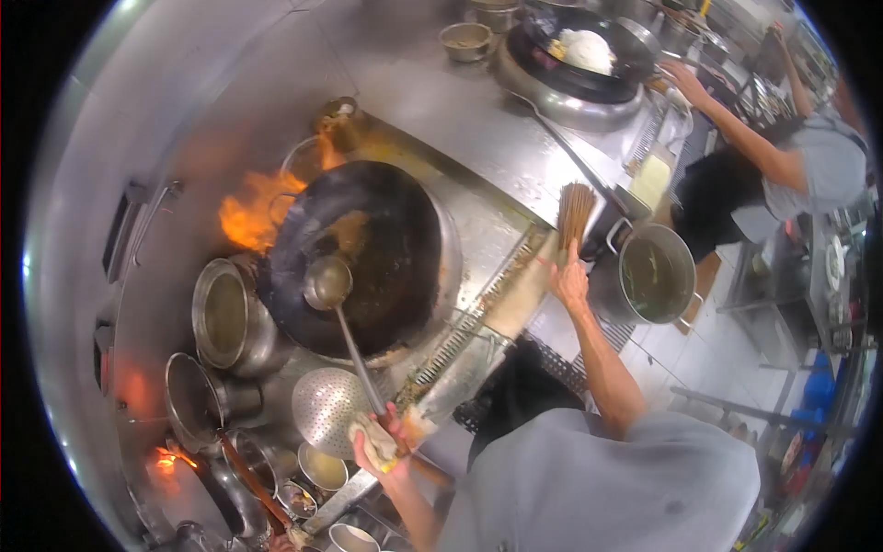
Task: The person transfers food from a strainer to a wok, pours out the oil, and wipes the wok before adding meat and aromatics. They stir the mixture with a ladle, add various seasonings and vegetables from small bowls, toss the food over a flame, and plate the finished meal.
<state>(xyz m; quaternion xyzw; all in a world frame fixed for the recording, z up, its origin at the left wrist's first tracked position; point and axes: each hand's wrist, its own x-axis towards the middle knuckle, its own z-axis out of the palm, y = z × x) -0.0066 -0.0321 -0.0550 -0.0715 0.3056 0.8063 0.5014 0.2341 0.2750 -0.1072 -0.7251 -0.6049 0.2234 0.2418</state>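
Note:
My left hand (pixel 384 449) is closed around the wooden handle of a ladle (pixel 328 282), with a pale folded cloth (pixel 375 440) in the same grip. The ladle's bowl is over a large dark wok (pixel 395 248), which has a little brownish residue inside. On the right, my right hand (pixel 570 279) grips the lower end of a bamboo brush (pixel 576 210), bristles pointing away from me. Beside that hand is a two-handled pot (pixel 657 274) of liquid. A perforated strainer (pixel 326 403) lies between the wok and my left hand.
Flames (pixel 253 212) rise behind the wok. Metal pots (pixel 221 315) line the left side. At the upper right, a co-worker's hand (pixel 685 85) is near a second wok (pixel 575 69) holding white food. A long-handled tool (pixel 570 152) crosses the steel counter (pixel 414 83).

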